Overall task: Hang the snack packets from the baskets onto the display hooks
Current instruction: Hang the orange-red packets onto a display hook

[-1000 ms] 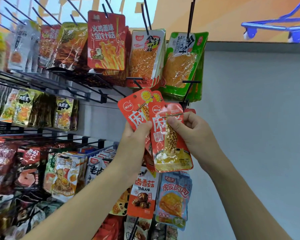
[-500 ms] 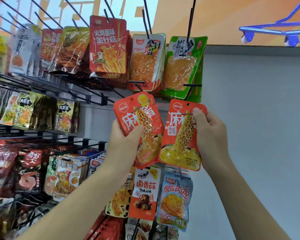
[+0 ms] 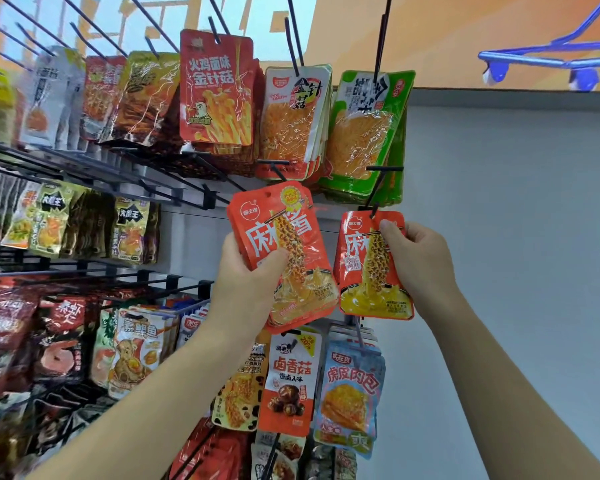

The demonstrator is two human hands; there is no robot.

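— While both hands are raised, which one is doing the hanging?
— The right hand [image 3: 420, 261]. Its thumb and fingers pinch the upper right corner of a single red packet [image 3: 368, 282]. That leaves the top middle bare, I think so that nothing covers the hang hole.
— And the other?
— The left hand [image 3: 246, 275] is curled round the lower left of a stack of the same red packets [image 3: 284, 237], thumb across the front. It holds them just beside the single one without touching it, probably as the supply for the next goes.
— Where is the single packet against the hook?
— Its top edge meets the tip of a black hook [image 3: 374, 202] that slopes down from under the green packets [image 3: 364, 140]. Whether the tip is through the hole I cannot tell. The packet hangs almost upright, slightly tilted.
— What does the step need?
— By my judgement, sliding it back along the wire and then letting go. The foil could snag or tear at the hole.
— And behind?
— Rows of hooks full of other snacks, a blue packet [image 3: 350, 393] below, then the grey wall [image 3: 516, 254]. No basket shows.
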